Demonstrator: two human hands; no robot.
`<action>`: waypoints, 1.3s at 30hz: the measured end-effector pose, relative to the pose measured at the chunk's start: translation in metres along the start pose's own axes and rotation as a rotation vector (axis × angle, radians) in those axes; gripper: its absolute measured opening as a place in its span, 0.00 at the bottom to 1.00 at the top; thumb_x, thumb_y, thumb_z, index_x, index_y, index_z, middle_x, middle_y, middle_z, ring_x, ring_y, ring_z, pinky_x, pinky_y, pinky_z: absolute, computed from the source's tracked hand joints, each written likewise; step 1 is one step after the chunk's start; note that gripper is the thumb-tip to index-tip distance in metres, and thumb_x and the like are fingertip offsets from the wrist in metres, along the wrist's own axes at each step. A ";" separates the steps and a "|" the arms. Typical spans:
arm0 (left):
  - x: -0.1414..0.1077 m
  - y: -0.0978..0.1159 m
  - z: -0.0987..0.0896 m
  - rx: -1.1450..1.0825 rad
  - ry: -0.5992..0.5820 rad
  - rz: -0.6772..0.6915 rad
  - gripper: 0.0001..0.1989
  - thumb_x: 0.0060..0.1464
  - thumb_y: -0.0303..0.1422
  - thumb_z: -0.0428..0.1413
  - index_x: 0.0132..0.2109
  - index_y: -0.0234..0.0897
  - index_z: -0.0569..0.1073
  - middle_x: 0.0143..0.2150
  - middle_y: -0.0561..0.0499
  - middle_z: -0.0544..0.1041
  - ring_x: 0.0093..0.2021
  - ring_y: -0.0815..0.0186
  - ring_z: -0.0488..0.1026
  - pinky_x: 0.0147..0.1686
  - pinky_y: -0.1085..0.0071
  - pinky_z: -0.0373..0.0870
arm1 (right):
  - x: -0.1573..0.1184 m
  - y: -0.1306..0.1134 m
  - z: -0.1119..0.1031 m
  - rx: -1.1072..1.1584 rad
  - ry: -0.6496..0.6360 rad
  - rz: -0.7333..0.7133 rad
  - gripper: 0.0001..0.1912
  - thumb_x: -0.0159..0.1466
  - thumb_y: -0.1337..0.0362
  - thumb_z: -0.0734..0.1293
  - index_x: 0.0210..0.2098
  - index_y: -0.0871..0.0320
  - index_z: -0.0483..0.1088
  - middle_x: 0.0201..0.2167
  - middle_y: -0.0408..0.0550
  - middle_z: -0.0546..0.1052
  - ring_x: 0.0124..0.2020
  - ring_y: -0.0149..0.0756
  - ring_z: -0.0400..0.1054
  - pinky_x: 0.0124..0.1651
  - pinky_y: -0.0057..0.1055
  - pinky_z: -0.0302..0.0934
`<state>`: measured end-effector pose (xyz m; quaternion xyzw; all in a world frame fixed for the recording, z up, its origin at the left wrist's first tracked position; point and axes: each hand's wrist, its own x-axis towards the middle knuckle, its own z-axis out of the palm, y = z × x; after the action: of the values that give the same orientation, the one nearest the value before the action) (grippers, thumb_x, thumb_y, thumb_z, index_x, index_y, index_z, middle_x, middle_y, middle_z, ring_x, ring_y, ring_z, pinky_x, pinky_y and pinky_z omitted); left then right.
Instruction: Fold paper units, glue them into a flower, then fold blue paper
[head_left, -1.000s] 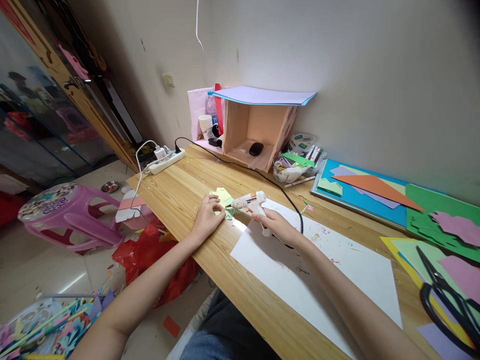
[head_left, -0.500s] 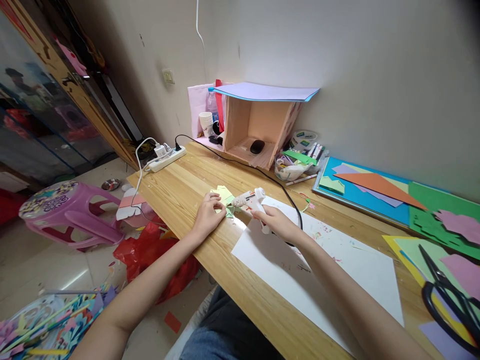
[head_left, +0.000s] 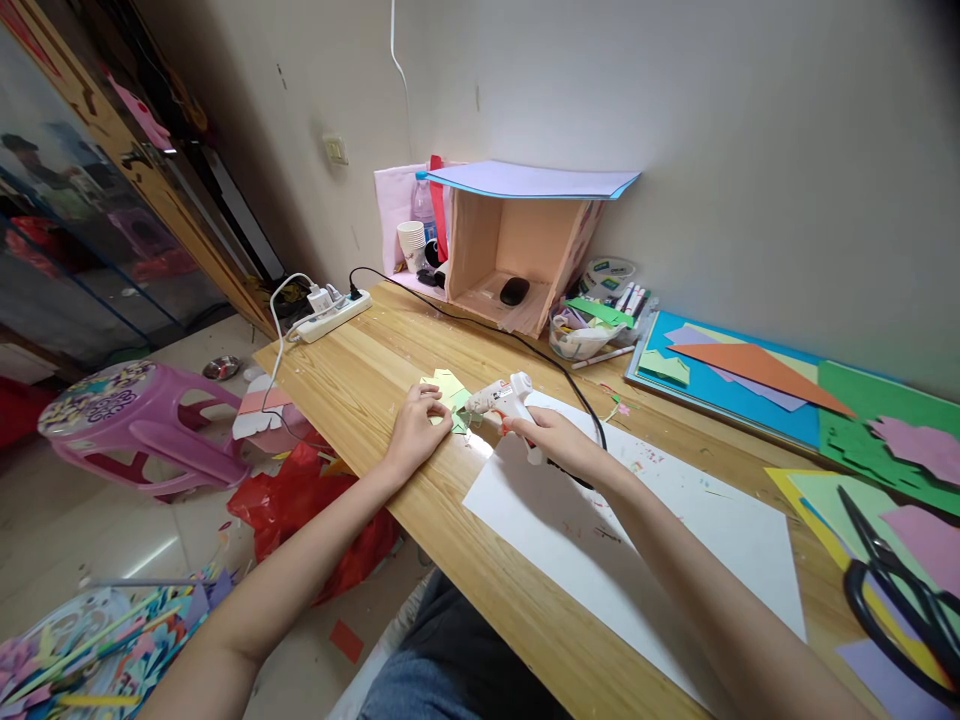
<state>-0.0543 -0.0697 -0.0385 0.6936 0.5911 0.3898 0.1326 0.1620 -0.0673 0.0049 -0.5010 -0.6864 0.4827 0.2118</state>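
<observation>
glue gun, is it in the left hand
No, the right hand grips the glue gun, while the left hand is at the yellow-green paper.

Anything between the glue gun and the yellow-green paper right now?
Nothing visible. The right hand holds the glue gun aimed at the right side of the paper. The left hand is at the paper's left side, and the black cord runs beyond the gun.

The glue gun [head_left: 513, 397] looks plastic, the cutout [head_left: 450, 386] matt paper, the table [head_left: 360, 372] glossy wood
</observation>
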 end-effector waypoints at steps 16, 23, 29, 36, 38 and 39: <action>-0.001 -0.001 0.000 0.017 0.002 0.007 0.05 0.46 0.27 0.54 0.25 0.37 0.73 0.44 0.46 0.70 0.47 0.62 0.69 0.49 0.63 0.65 | 0.001 -0.001 -0.002 0.061 0.008 0.034 0.16 0.57 0.54 0.58 0.29 0.59 0.70 0.22 0.42 0.65 0.23 0.31 0.60 0.25 0.25 0.49; -0.002 -0.002 0.001 0.016 0.004 0.013 0.06 0.47 0.28 0.53 0.25 0.37 0.73 0.44 0.46 0.70 0.47 0.63 0.69 0.49 0.64 0.66 | 0.003 0.001 -0.001 0.109 0.033 0.017 0.18 0.57 0.53 0.59 0.28 0.60 0.71 0.22 0.42 0.64 0.23 0.29 0.58 0.24 0.25 0.49; -0.002 -0.001 0.000 0.021 -0.005 0.004 0.06 0.47 0.28 0.53 0.25 0.37 0.72 0.44 0.46 0.70 0.48 0.62 0.68 0.49 0.64 0.65 | 0.007 0.006 -0.008 0.219 0.053 0.058 0.17 0.56 0.52 0.60 0.28 0.60 0.72 0.20 0.42 0.64 0.21 0.29 0.58 0.23 0.25 0.51; -0.002 0.000 -0.001 0.019 -0.010 0.008 0.06 0.48 0.29 0.53 0.26 0.37 0.73 0.44 0.46 0.70 0.48 0.62 0.68 0.50 0.65 0.65 | 0.015 0.018 -0.016 0.272 0.051 0.003 0.20 0.56 0.52 0.59 0.31 0.60 0.75 0.23 0.44 0.66 0.24 0.30 0.58 0.25 0.26 0.54; -0.002 0.000 -0.001 0.018 -0.018 0.002 0.07 0.49 0.30 0.53 0.26 0.37 0.74 0.45 0.45 0.70 0.48 0.62 0.69 0.50 0.65 0.66 | 0.015 0.020 -0.015 0.304 0.055 0.005 0.19 0.56 0.52 0.58 0.32 0.60 0.74 0.23 0.43 0.66 0.25 0.31 0.59 0.26 0.27 0.54; -0.002 0.000 -0.001 0.018 -0.019 -0.003 0.07 0.50 0.31 0.53 0.27 0.37 0.74 0.45 0.45 0.70 0.47 0.62 0.69 0.49 0.64 0.66 | 0.014 0.021 -0.014 0.328 0.058 0.016 0.19 0.57 0.53 0.58 0.32 0.59 0.74 0.23 0.43 0.65 0.24 0.30 0.59 0.26 0.27 0.54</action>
<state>-0.0548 -0.0716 -0.0389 0.6975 0.5943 0.3777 0.1328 0.1775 -0.0474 -0.0102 -0.4788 -0.5882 0.5750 0.3067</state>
